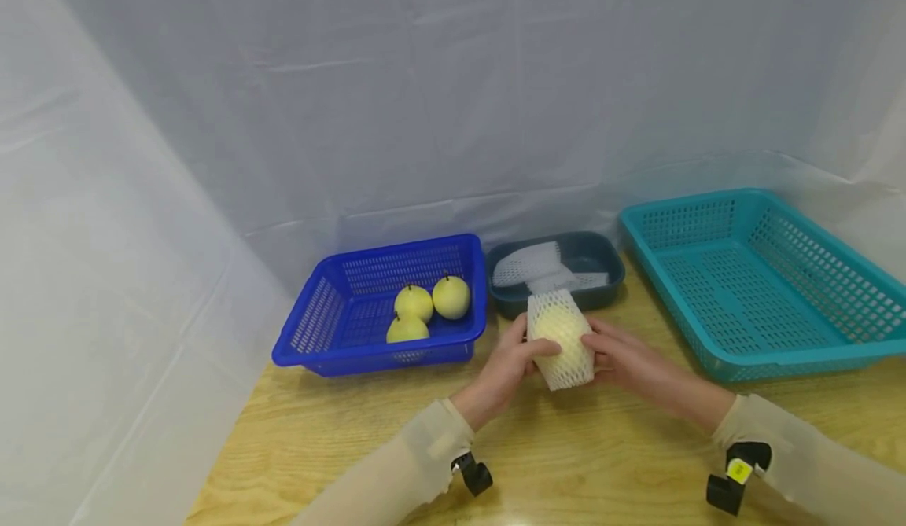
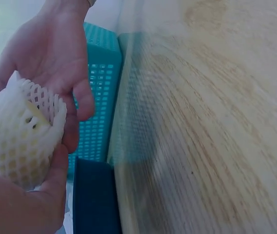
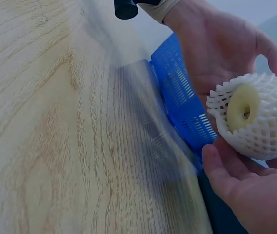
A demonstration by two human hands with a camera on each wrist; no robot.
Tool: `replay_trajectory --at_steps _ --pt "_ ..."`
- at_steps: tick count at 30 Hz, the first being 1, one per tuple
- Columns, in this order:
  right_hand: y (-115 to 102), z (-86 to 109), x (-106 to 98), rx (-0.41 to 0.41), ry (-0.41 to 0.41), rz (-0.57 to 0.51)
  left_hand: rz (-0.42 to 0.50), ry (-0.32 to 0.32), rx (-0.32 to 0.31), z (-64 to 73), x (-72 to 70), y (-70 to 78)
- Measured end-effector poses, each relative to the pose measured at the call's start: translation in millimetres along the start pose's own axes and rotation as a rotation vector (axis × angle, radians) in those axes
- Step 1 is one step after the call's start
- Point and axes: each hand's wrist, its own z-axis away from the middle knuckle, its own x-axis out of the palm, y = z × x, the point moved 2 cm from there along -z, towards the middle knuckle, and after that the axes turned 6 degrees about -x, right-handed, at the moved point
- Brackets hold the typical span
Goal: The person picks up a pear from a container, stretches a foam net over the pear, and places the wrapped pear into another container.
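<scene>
A pale yellow pear point(image 3: 243, 108) sits inside a white foam net sleeve point(image 1: 548, 303), raised above the wooden table between both hands. My left hand point(image 1: 511, 362) grips it from the left, thumb lying across the net. From the other side my right hand point(image 1: 631, 362) holds it, with the thumb on the net and fingers beneath. In the right wrist view the pear's round end, with a dark dimple, shows through the sleeve's opening. The left wrist view catches another gap in the net with yellow skin behind it. Parts of the fingers are hidden behind the fruit.
To the left stands a blue basket point(image 1: 382, 362) with several bare pears point(image 1: 451, 298). Behind the hands, a dark teal bin point(image 1: 598, 296) holds white foam net sleeves point(image 1: 527, 264). A large turquoise basket point(image 1: 736, 274) is on the right. White sheeting point(image 1: 453, 93) hangs behind the table point(image 1: 340, 439).
</scene>
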Motion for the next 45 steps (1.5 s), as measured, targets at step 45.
replay_trajectory --at_steps 45 --pt "0.5 4.6 -0.3 -0.286 0.043 0.450 -0.687 0.116 0.193 15.1 4.6 4.2"
